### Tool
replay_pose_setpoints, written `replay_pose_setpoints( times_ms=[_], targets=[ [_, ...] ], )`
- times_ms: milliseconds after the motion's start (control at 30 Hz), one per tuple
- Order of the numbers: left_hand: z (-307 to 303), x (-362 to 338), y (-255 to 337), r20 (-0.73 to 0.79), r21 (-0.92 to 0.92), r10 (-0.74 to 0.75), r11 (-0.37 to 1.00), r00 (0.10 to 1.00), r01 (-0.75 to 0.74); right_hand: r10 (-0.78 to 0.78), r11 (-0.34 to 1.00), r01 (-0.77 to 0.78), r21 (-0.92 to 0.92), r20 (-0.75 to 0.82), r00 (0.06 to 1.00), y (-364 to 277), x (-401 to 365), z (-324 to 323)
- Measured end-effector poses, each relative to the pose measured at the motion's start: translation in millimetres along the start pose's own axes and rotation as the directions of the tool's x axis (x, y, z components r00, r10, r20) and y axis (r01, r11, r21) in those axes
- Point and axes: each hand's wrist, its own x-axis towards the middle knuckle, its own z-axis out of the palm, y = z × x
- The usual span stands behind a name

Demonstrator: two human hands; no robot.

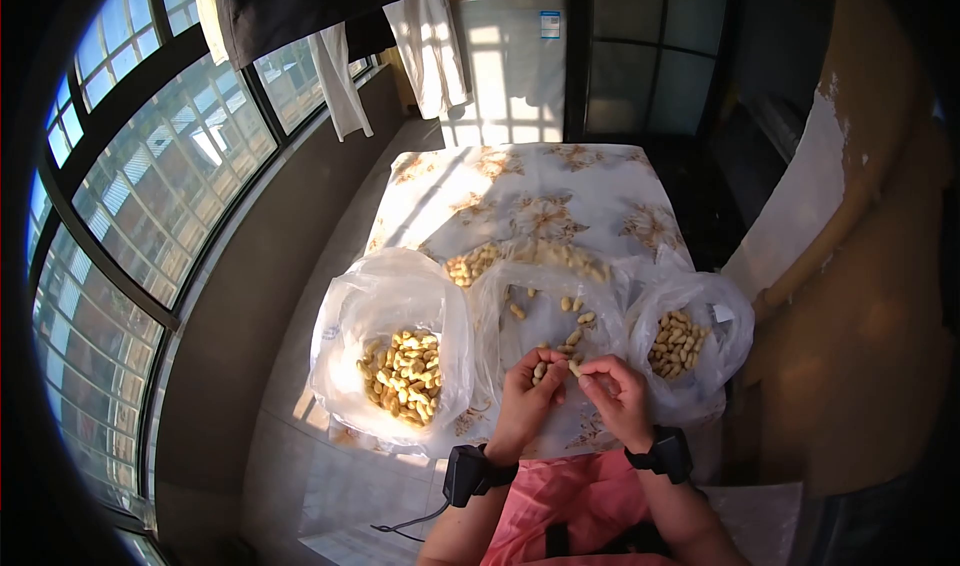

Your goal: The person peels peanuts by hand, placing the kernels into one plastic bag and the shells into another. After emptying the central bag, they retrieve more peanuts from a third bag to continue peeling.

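Observation:
Over the near edge of the middle plastic bag [497, 311], my left hand [533, 391] is closed around peanuts [540, 370]. Close beside it, my right hand [614, 394] pinches a peanut [574, 367] between thumb and finger, the fingertips of both hands nearly meeting. A few loose peanuts [572, 304] lie in the middle bag. To the left stands an open clear bag [345, 301] with a heap of peanuts [405, 376]. On the right, another open bag [735, 311] holds a smaller heap of peanuts [678, 344].
The bags rest on a table with a flowered cloth [540, 191]. More peanuts [472, 264] lie behind the middle bag. Barred windows [175, 181] line the left side. A pale cabinet [505, 76] stands beyond the table, and a wall [850, 296] is at the right.

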Motion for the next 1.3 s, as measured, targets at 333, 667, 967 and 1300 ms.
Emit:
replay_pose_setpoints(
  times_ms=[333,667,967,1300],
  targets=[
    [-2.1,0.5,0.7,0.02,-0.023,-0.017,1.0,1.0,0.017,0.04,0.999,-0.039,0.009,-0.011,0.999,2.5,-0.2,4.3],
    [-0.6,-0.1,0.8,0.012,-0.025,-0.009,1.0,1.0,0.009,0.056,0.998,-0.054,-0.04,0.049,0.997,8.5,-1.5,0.3],
    [-2.1,0.0,0.7,0.025,-0.064,-0.016,0.998,1.0,0.018,0.023,0.999,-0.023,-0.033,0.004,1.0,6.6,-0.3,3.4],
    [-3.1,0.3,-1.0,0.032,-0.044,0.001,0.999,0.999,0.001,0.025,1.0,-0.025,-0.013,0.0,1.0,7.2,0.1,4.3]
  ],
)
